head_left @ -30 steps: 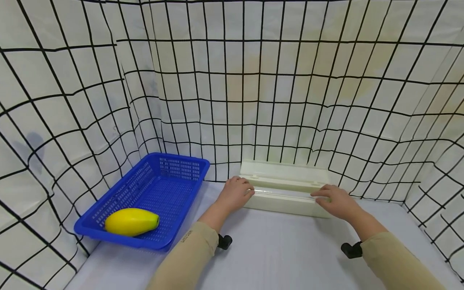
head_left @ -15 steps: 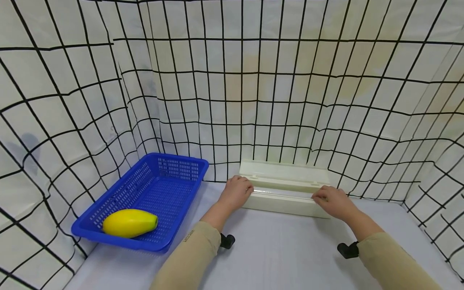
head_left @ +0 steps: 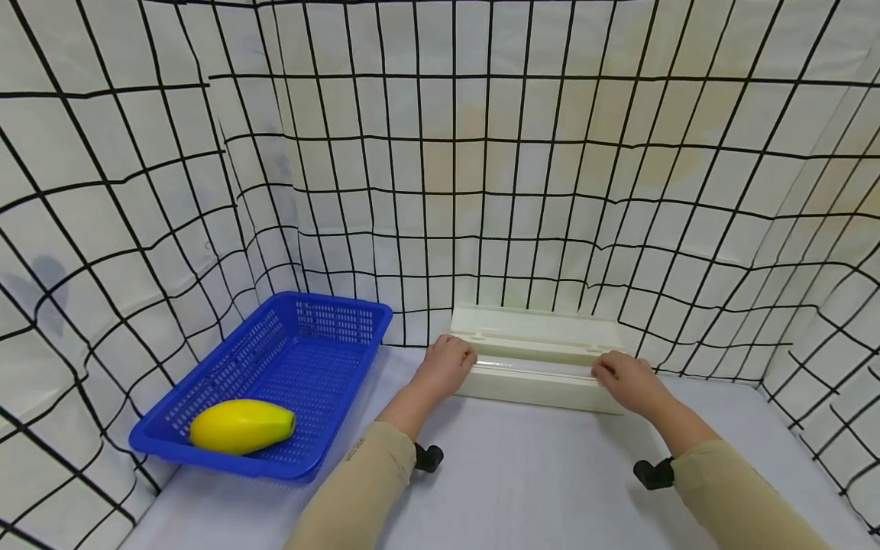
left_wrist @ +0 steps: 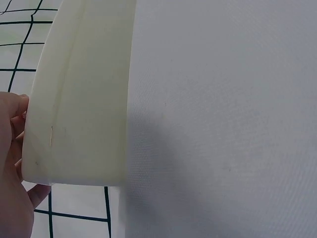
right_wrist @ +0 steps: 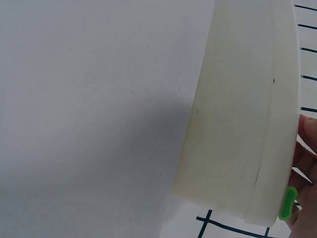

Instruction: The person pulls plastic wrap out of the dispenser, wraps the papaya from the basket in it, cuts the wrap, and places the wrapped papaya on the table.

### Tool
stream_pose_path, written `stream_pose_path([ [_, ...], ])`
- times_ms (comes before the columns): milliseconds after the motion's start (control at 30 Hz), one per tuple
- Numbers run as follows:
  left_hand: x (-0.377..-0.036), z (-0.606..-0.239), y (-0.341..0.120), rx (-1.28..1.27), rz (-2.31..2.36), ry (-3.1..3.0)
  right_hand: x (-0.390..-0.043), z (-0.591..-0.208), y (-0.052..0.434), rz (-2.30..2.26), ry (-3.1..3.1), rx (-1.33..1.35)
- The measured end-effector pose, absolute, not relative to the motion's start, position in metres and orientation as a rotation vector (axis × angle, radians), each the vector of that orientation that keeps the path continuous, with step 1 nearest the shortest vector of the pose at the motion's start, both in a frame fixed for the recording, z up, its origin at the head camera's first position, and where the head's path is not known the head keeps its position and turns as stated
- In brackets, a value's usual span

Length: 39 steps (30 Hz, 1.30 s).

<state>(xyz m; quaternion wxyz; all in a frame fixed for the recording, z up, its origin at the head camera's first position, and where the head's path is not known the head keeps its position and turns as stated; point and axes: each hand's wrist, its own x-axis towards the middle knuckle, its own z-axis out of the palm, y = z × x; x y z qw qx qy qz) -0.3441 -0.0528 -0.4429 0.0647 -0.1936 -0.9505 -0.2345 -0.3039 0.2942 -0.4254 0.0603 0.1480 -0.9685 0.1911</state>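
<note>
A long cream cling film dispenser [head_left: 543, 391] stands at the back of the table, its lid [head_left: 536, 325] raised against the mesh. Clear cling film [head_left: 532, 367] lies along its opening. My left hand [head_left: 447, 367] is at the left end, thumb and fingers bent together at the film's edge. At the right end my right hand [head_left: 627, 380] pinches the film's other side in the same way. A green piece [right_wrist: 288, 203] shows beside the right fingers in the right wrist view. The dispenser's wall hides part of the fingers in both wrist views.
To the left, a blue plastic basket [head_left: 344, 382] holds a yellow papaya-shaped fruit [head_left: 241, 426] with a green end. Black wire mesh [head_left: 454, 191] over white sheeting encloses the back and sides. White cloth [head_left: 536, 481] covers the table.
The right hand's fingers have drawn together at the film, from more spread to a pinch. The left fingers have curled in slightly. The dispenser stays in place; the view has shifted slightly.
</note>
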Motion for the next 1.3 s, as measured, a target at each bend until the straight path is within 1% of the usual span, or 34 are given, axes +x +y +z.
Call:
stream_pose_path([
  [433, -0.3468, -0.4457, -0.0516, -0.482, -0.942, -2.814, -0.3091, -0.4262, 0.2939, 0.526, -2.941, 0.534],
  [767, -0.3483, -0.4427, -0.0462, -0.369, -1.106, -2.797, -0.3129, -0.4245, 0.2905, 0.532, -2.971, 0.478],
  [1300, -0.3438, -0.4394, -0.0495, -0.357, -1.275, -2.773, -0.3107, -0.4221, 0.2857, 0.699, -2.909, 0.421],
])
